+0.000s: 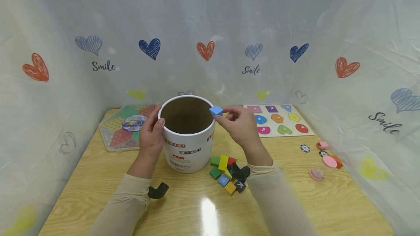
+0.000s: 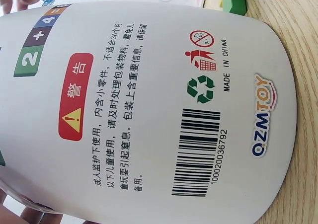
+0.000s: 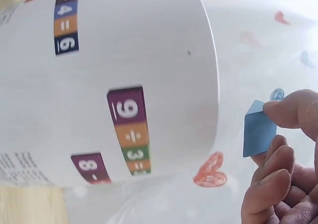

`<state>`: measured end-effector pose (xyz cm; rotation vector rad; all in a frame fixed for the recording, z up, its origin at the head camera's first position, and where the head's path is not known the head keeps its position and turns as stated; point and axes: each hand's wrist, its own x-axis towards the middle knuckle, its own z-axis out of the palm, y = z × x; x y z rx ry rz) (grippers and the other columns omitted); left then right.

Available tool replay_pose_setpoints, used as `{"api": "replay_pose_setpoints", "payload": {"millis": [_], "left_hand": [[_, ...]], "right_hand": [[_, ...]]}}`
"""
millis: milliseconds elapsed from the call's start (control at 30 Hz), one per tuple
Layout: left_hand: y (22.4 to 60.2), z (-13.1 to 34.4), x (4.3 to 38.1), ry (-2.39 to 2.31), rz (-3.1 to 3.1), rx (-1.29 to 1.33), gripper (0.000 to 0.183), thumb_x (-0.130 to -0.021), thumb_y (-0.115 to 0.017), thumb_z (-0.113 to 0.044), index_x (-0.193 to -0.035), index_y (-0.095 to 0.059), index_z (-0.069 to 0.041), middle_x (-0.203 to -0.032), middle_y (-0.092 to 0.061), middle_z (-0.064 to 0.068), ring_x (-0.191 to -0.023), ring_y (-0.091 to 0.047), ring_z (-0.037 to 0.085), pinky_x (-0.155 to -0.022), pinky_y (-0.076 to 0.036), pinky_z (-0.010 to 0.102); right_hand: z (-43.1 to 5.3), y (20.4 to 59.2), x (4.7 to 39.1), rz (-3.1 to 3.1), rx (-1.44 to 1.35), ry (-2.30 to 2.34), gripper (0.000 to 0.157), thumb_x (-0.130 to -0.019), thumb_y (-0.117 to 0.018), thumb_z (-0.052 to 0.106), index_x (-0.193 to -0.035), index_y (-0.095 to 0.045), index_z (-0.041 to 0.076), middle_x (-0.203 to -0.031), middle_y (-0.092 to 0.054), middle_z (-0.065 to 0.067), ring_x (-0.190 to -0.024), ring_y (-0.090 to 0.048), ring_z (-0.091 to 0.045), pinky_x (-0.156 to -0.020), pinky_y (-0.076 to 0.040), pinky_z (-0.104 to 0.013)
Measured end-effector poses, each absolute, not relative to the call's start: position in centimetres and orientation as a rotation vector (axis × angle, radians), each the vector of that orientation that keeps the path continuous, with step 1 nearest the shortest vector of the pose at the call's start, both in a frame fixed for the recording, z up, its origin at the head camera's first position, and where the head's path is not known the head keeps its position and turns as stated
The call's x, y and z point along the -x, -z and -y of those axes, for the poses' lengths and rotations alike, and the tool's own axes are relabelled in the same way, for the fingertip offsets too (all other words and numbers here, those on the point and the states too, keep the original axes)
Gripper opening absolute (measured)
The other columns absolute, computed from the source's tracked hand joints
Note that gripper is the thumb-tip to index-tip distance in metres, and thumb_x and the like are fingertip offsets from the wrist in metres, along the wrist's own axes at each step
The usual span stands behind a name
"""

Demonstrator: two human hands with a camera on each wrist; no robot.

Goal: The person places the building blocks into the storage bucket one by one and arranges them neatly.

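A white round bucket (image 1: 188, 152) printed with number sums stands on the table, its top uncovered. My left hand (image 1: 151, 139) grips its left side, with the thumb at the rim. In my right hand (image 1: 241, 125) a blue cube (image 1: 216, 111) is pinched between thumb and fingers, just beside the bucket's right rim. The right wrist view shows the blue cube (image 3: 259, 129) apart from the bucket wall. Several coloured blocks (image 1: 224, 180) lie in a loose pile at the bucket's right foot, below my right wrist. The bucket's bottom inside is too dark to make out.
A clear case of coloured pieces (image 1: 113, 134) lies behind the left hand. At the back right is a shape puzzle board (image 1: 277, 119). Small toys, among them a pink disc (image 1: 329, 161) and a pink-based clear dome (image 1: 316, 174), lie near the table's right edge.
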<state>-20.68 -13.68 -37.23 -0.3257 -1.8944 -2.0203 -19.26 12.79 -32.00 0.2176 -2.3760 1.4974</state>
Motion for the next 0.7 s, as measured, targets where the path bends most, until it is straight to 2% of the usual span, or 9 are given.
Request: {"api": "replay_pose_setpoints", "payload": {"millis": [133, 233, 400, 533, 700], "left_hand": [[37.3, 13.7, 20.7, 2.014, 1.899, 0.312, 0.045, -0.097, -0.048, -0.015, -0.141, -0.044, -0.009, -0.134, -0.048, 0.022, -0.123, -0.044, 0.034, -0.098, -0.041, 0.040], [37.3, 13.7, 20.6, 2.026, 1.882, 0.338, 0.046, -0.096, -0.048, -0.015, -0.142, -0.043, -0.008, -0.133, -0.048, 0.022, -0.123, -0.044, 0.035, -0.098, -0.040, 0.043], [37.3, 13.5, 20.7, 2.022, 1.878, 0.350, 0.046, -0.096, -0.048, -0.015, -0.142, -0.043, -0.007, -0.134, -0.047, 0.023, -0.123, -0.044, 0.036, -0.099, -0.040, 0.044], [37.3, 13.5, 20.7, 2.015, 1.881, 0.328, 0.046, -0.096, -0.048, -0.014, -0.141, -0.044, -0.008, -0.135, -0.047, 0.021, -0.124, -0.044, 0.035, -0.099, -0.040, 0.043], [37.2, 13.6, 20.7, 2.032, 1.874, 0.327, 0.046, -0.096, -0.047, -0.014, -0.142, -0.044, -0.009, -0.138, -0.045, 0.021, -0.125, -0.042, 0.036, -0.102, -0.038, 0.047]], "right_hand": [[-11.8, 31.7, 19.2, 2.368, -0.228, -1.518, 0.037, -0.077, -0.075, 0.042, -0.103, -0.072, 0.016, -0.070, -0.057, -0.007, -0.063, -0.052, -0.024, -0.048, -0.045, -0.031], [-11.8, 31.8, 19.1, 2.359, -0.225, -1.502, 0.041, -0.077, -0.074, 0.046, -0.105, -0.072, 0.016, -0.070, -0.056, -0.006, -0.063, -0.052, -0.024, -0.047, -0.044, -0.031], [-13.5, 32.7, 18.7, 2.373, -0.189, -1.459, 0.037, -0.078, -0.073, 0.046, -0.104, -0.072, 0.020, -0.070, -0.055, -0.006, -0.058, -0.051, -0.024, -0.046, -0.044, -0.030], [-15.5, 34.3, 18.2, 2.455, -0.124, -1.429, 0.034, -0.079, -0.072, 0.046, -0.103, -0.071, 0.022, -0.067, -0.055, -0.006, -0.055, -0.050, -0.023, -0.046, -0.044, -0.031], [-18.0, 37.2, 17.2, 2.646, 0.002, -1.381, 0.031, -0.082, -0.071, 0.042, -0.104, -0.071, 0.020, -0.066, -0.054, -0.007, -0.052, -0.051, -0.022, -0.044, -0.042, -0.030]]}}
